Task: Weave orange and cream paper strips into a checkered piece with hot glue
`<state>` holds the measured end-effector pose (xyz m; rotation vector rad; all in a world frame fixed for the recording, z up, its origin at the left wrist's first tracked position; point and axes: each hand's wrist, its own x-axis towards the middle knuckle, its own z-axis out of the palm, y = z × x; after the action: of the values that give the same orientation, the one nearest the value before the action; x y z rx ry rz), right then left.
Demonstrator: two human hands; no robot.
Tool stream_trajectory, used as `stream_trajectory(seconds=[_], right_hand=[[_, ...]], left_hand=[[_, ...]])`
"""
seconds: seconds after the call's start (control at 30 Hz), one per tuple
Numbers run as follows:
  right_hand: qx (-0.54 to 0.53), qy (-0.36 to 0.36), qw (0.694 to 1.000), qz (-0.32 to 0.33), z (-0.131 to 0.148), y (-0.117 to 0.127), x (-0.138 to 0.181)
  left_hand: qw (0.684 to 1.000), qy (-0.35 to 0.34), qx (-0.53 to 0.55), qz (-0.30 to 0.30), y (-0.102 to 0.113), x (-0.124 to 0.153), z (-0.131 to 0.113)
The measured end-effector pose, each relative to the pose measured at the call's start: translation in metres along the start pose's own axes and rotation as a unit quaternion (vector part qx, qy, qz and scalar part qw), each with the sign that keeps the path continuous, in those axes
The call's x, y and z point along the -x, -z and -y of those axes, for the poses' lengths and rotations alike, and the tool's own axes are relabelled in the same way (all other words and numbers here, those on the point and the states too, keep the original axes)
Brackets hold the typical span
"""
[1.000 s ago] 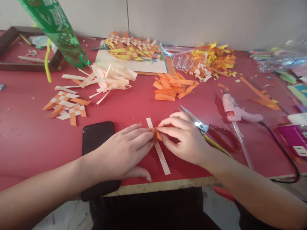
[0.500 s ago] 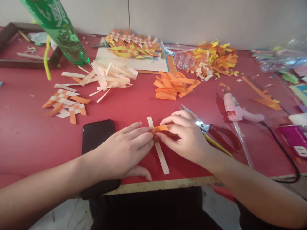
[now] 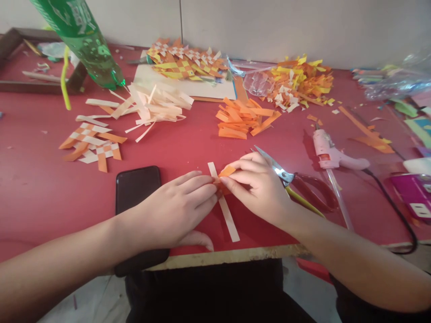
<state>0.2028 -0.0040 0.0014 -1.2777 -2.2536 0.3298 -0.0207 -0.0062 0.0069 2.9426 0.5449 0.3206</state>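
Observation:
A pale cream paper strip [image 3: 226, 211] lies near the front edge of the red table [image 3: 40, 188]. An orange paper strip [image 3: 226, 172] crosses it. My left hand [image 3: 175, 211] lies flat with its fingertips pressing on the crossing. My right hand [image 3: 259, 188] pinches the orange strip and lifts its end up over the cream strip.
A black phone [image 3: 136, 188] lies partly under my left wrist. Scissors [image 3: 296, 184] and a pink glue gun [image 3: 332, 154] are to the right. Piles of cream strips [image 3: 155, 107], orange strips [image 3: 244, 119], woven pieces [image 3: 92, 146] and a green bottle [image 3: 84, 40] lie farther back.
My right hand has folded the orange strip's end upward and slid slightly up the cream strip. My left hand stays pressed in place.

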Motion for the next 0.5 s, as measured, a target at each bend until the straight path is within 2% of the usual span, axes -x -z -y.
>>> stream_trajectory(seconds=[0.13, 0.5], right_hand=[[0.039, 0.019, 0.999, -0.019, 0.0012, 0.0020, 0.0029], [-0.002, 0.032, 0.999, 0.017, 0.0029, 0.0074, 0.0058]], left_hand=[[1.000, 0.001, 0.003, -0.001, -0.0001, 0.0012, -0.0010], [1.000, 0.004, 0.005, 0.011, 0.0011, 0.0008, -0.0019]])
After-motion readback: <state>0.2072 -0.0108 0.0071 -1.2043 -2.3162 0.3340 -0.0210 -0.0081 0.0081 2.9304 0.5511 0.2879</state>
